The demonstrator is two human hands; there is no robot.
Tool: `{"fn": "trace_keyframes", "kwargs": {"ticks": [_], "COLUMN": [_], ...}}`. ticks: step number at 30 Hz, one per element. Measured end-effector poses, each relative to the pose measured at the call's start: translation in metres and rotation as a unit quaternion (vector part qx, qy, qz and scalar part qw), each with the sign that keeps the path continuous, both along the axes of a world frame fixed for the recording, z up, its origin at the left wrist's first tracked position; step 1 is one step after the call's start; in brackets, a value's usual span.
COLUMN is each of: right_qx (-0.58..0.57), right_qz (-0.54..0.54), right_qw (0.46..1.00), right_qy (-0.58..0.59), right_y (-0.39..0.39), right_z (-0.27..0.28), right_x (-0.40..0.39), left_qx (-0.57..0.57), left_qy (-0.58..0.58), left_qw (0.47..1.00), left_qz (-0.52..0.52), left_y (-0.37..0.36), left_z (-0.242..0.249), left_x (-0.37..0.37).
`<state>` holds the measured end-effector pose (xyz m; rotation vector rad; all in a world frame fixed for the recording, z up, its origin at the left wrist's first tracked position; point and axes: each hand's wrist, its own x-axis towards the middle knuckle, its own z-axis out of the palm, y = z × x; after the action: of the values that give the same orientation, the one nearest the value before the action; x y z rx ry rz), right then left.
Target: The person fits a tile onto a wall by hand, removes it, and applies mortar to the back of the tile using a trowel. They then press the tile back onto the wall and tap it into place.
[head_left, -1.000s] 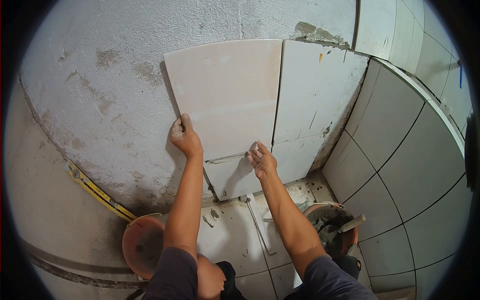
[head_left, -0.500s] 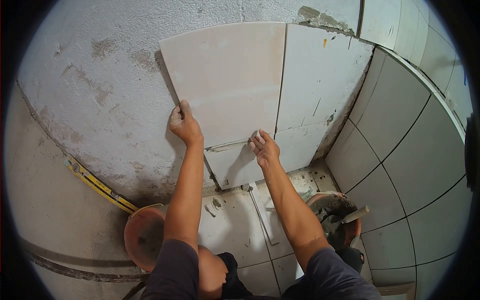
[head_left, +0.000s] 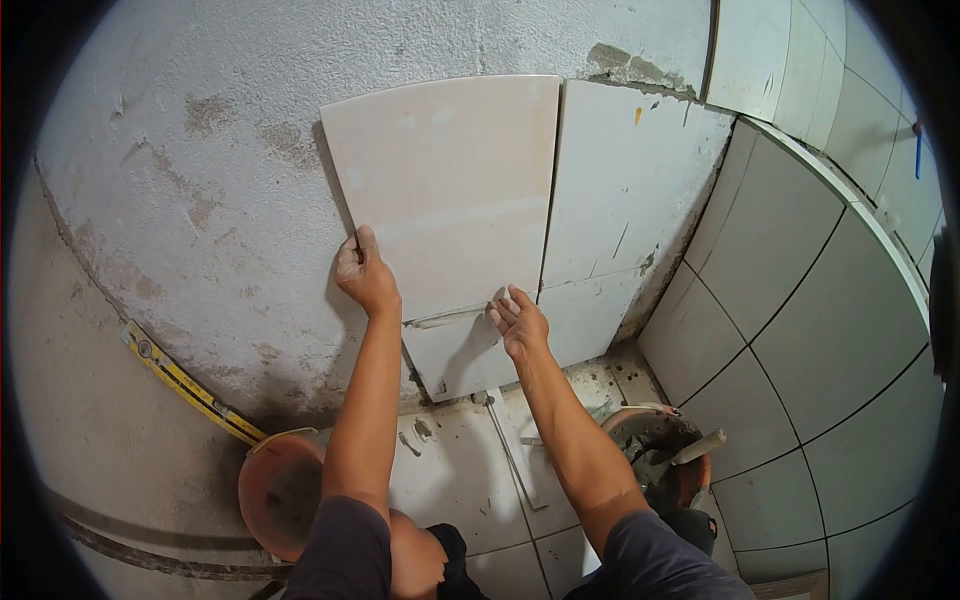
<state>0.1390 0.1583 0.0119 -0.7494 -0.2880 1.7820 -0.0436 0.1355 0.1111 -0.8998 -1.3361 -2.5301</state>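
Note:
A large pale pinkish tile point(head_left: 450, 170) stands against the rough wall, its right side close to a white wall tile point(head_left: 625, 180). My left hand point(head_left: 365, 275) is closed on the big tile's left edge, thumb at the front. Under its lower edge, at the joint above a shorter lower tile point(head_left: 455, 355), is my right hand point(head_left: 520, 320), palm turned up and fingers curled. Something small and pale shows at those fingertips; I cannot make out what it is. A narrow dark gap runs down between the big tile and its right neighbour.
Buckets stand on both sides: an orange one point(head_left: 280, 495) at left, another point(head_left: 690, 485) with wet grey mix and a handled tool point(head_left: 700, 447) at right. A yellow level point(head_left: 190, 385) leans at left. A thin pale strip point(head_left: 515, 455) lies on the floor. Tiled wall point(head_left: 800, 340) at right.
The view has tilted slightly up, so the whole scene sits lower in the picture. Both hands stay at the same places on the tile, with no clear movement of the tile against the wall.

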Motion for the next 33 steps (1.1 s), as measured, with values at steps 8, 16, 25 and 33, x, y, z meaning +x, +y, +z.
{"fn": "trace_keyframes", "kwargs": {"ticks": [8,16,25,33], "right_qx": [-0.007,-0.009,-0.012,0.001], "right_qz": [0.002,0.005,0.004,0.006], "right_qw": [1.000,1.000,1.000,1.000], "right_qy": [0.008,0.007,0.010,0.006], "right_y": [0.0006,-0.0004,-0.0010,-0.0027], "right_z": [-0.0027,-0.0011,-0.0006,0.0005], "right_x": [0.0007,0.0013,0.0016,0.0030], "left_qx": [-0.004,-0.025,-0.013,-0.023], "left_qy": [-0.005,0.005,-0.004,0.002], "left_qw": [1.000,1.000,1.000,1.000], "left_qz": [-0.011,-0.006,-0.002,0.012], "left_y": [-0.0037,-0.0044,-0.0034,-0.0057], "left_z": [0.0027,0.0011,0.0024,0.0042], "left_x": [0.0029,0.0023,0.0033,0.0057]}}
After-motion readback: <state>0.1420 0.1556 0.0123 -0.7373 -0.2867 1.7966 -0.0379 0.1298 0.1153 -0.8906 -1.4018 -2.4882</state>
